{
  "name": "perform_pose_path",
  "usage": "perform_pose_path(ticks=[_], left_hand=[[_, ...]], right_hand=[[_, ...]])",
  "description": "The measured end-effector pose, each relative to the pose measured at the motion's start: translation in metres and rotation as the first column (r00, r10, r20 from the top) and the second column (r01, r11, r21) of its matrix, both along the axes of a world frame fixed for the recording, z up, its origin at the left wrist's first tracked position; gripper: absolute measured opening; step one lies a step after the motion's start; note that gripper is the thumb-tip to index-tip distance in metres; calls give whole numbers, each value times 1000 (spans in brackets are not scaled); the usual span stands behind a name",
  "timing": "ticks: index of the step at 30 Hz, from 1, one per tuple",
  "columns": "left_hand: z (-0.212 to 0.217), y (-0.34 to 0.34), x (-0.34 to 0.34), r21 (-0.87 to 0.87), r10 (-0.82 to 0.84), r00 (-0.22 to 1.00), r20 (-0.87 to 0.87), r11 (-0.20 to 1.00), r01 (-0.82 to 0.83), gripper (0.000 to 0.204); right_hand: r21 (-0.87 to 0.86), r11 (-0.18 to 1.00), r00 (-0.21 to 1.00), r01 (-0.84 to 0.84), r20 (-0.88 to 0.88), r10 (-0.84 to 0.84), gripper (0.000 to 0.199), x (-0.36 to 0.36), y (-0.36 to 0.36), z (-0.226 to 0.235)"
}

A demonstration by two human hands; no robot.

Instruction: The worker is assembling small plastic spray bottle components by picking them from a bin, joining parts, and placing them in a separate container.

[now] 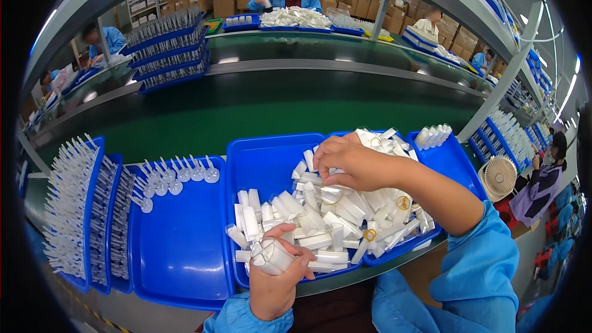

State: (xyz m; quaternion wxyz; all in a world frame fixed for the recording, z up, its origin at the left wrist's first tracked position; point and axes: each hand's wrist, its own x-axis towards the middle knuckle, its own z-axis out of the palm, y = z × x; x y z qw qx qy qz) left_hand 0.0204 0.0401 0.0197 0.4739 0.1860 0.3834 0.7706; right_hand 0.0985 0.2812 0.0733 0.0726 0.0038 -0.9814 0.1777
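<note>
My left hand (pixel 274 277) is wrapped round a bundle of white tubes (pixel 273 256) whose clear ends face up, at the near edge of the blue trays. My right hand (pixel 353 163) reaches over the heap of loose white tubes (pixel 333 216), palm down. Its fingers are bent down toward the thumb; whatever they pinch, if anything, is hidden. The heap fills much of the middle blue tray (pixel 271 148) and the one beside it. Several yellow rubber bands (pixel 369 235) lie on the heap.
To the left, a blue tray (pixel 179 240) bears a row of clear stemmed parts (pixel 176 176); filled racks (pixel 71 209) stand beyond it. At right are a small blue tray (pixel 453 160) and a beige fan (pixel 498 177). A green conveyor belt (pixel 277 102) runs behind. Co-workers sit across it.
</note>
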Motion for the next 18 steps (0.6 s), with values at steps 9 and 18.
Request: perform_pose_path(ticks=[9, 18], left_hand=[[-6, -3, -10, 459, -524, 825, 211, 798, 390, 24], [12, -26, -6, 40, -70, 714, -697, 990, 136, 86]], right_hand=[[-500, 857, 989, -127, -3, 145, 13, 12, -75, 9], [-1000, -8, 970, 8, 6, 243, 34, 47, -113, 43]])
